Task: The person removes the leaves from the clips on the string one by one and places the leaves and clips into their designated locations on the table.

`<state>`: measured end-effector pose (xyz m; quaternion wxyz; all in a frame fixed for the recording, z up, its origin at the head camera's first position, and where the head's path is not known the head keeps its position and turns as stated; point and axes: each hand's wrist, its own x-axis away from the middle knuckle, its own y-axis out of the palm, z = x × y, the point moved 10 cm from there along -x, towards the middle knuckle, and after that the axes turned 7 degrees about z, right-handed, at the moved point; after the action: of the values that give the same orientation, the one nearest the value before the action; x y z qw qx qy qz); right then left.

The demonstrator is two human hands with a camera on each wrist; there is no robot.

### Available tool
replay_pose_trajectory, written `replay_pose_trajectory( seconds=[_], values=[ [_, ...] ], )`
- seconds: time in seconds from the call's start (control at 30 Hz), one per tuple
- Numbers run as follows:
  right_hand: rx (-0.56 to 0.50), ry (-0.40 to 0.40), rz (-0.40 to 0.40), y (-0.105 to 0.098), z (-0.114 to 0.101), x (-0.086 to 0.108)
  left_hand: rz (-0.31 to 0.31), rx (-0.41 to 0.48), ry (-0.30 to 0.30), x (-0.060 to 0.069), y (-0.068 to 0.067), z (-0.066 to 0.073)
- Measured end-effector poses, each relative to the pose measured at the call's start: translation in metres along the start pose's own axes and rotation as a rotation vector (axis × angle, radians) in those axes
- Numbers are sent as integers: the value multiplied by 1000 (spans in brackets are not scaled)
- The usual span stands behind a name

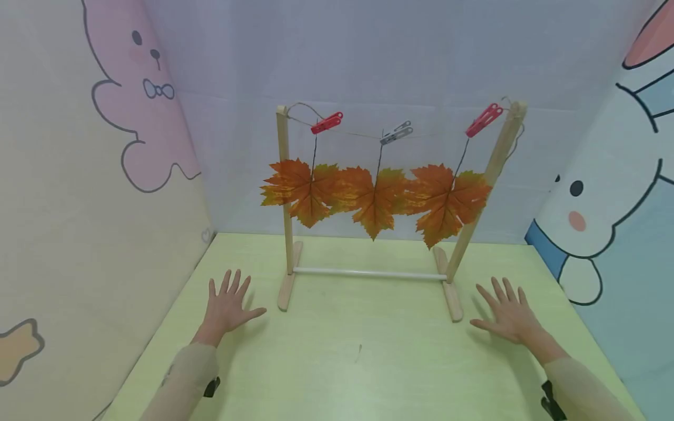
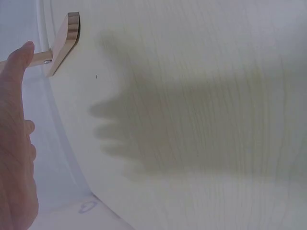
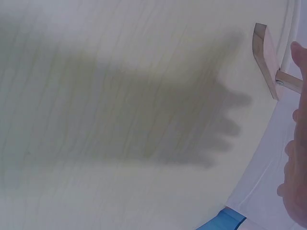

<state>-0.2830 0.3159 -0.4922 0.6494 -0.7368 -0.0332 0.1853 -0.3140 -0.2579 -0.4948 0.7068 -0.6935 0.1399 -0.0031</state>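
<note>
With fingers spread, my left hand holds nothing, left of a small wooden rack. Its mirror, my right hand, is also spread and bare at the rack's right side. A thin string runs between the rack's two posts. From it hang three orange-green maple leaves: a left leaf, a middle leaf and a right leaf. Red clothespins hold the outer two, a left clothespin and a right clothespin; a grey clothespin holds the middle one. Both wrist views show shadows under the hands.
A white rod joins the rack's posts near the bottom. Flat wooden feet, a left foot and a right foot, stand on the pale table. Cloth walls with cartoon animals enclose the back and sides.
</note>
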Motion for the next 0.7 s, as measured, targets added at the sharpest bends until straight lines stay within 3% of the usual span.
replay_pose_trajectory(
  seconds=[0.13, 0.37, 0.7],
  values=[
    [-17, -17, 37, -4, 2, -2, 8, 15, 16, 1, -1, -1],
    [20, -24, -2, -6, 4, -2, 3, 32, 19, 1, -3, -2],
    [16, -49, 4, -18, -1, -10, -2, 33, 23, -6, -9, -6]
  ],
)
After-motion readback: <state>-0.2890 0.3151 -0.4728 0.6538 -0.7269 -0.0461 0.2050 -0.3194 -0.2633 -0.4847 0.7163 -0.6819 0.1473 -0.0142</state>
